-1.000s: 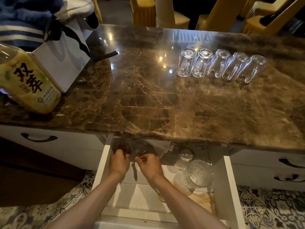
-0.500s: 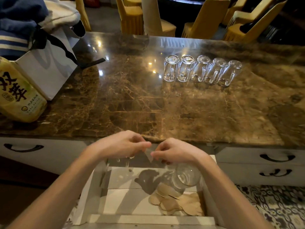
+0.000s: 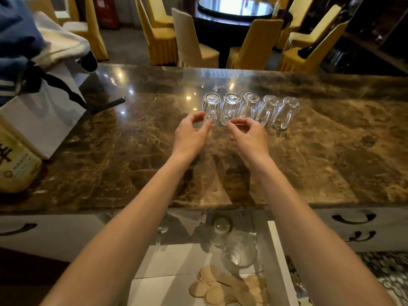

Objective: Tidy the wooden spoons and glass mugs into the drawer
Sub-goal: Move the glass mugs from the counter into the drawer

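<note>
Both hands have left the drawer (image 3: pixel 274 250) and reached across the marble tabletop (image 3: pixel 123 151) to the row of glass mugs (image 3: pixel 250 110). Five mugs stand upside down there, side by side. In the open drawer lie at least two more glass mugs (image 3: pixel 240 250) and a heap of wooden spoons (image 3: pixel 220 288), too overlapped to count. The left hand (image 3: pixel 191 134) is half open, thumb and fingers curled at the base of the leftmost mug (image 3: pixel 211 108), touching or just short of it. The right hand (image 3: pixel 248 136) is also half open, fingertips at the second mug (image 3: pixel 230 109); neither grips anything yet. A white paper bag (image 3: pixel 42 120) and a yellow bottle (image 3: pixel 15 164) stand well apart on the left, and yellow-covered chairs (image 3: pixel 161 38) stand beyond.
</note>
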The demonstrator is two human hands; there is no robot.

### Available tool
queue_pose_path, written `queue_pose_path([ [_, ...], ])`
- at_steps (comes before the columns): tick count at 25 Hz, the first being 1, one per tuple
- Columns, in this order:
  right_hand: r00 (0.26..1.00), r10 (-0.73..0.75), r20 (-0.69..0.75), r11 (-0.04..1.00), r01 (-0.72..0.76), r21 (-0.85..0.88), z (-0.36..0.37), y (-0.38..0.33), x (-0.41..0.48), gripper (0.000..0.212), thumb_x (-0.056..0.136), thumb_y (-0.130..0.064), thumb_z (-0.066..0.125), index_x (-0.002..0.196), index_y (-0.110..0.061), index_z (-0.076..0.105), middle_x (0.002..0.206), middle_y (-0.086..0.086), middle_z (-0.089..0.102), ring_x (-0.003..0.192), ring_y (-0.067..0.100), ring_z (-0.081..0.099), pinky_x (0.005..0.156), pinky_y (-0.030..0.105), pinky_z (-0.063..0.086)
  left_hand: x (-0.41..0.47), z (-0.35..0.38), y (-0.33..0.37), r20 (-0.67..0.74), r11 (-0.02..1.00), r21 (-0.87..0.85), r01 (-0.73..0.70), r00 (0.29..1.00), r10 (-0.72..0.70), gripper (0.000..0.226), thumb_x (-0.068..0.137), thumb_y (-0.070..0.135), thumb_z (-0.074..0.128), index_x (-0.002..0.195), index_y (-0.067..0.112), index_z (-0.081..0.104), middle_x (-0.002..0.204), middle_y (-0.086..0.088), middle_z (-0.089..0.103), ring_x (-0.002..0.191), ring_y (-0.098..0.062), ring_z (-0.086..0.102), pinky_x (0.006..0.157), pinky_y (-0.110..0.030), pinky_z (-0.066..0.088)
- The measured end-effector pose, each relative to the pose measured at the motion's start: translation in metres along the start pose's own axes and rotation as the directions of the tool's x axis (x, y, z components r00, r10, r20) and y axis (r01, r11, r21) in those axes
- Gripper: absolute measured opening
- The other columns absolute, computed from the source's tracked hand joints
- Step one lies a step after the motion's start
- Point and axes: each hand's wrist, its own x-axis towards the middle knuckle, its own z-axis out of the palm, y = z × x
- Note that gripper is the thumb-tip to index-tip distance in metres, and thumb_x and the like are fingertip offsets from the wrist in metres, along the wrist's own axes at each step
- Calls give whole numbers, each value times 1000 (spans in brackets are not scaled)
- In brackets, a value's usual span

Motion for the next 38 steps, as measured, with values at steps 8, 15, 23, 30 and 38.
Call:
queue_pose_path([
  [8,978,-1,-207,958,-59,-280,24,19,52,33,84,-40,65,105,-14,65,101,1,71,98,19,63,85,31,47,44,33,-18,-125,967,250,48,992,-17,43,85,45,63,117,18,56,113,2,63,92,-13,63,78,-24,42],
  [15,988,-36,-150,950,-12,-310,30,22,70,23,86,-34,65,93,-14,73,92,4,73,88,19,65,77,29,46,62,45,-26,-133,963,268,38,991,-2,28,88,41,60,107,22,66,101,4,71,92,-13,65,71,-22,39],
  [23,992,0,-128,958,-36,-284,30,20,74,19,83,-33,68,73,-18,74,71,-1,70,69,14,60,68,28,43,67,48,-29,-106,970,241,16,994,9,21,90,31,60,105,18,67,97,2,71,83,-9,60,62,-18,37],
  [30,997,0,-77,970,-19,-242,27,14,59,19,82,-32,70,72,-16,74,69,1,71,70,18,67,76,39,53,57,36,-31,-93,979,206,-11,995,30,22,90,30,60,107,16,67,98,0,71,90,-11,63,71,-20,41],
  [38,996,-83,-42,978,73,-195,21,-5,23,18,83,-33,69,76,-17,76,71,0,72,71,16,68,73,39,55,25,4,-17,-65,986,130,-109,991,119,21,89,26,62,106,14,67,95,1,73,89,-5,65,74,-9,45],
])
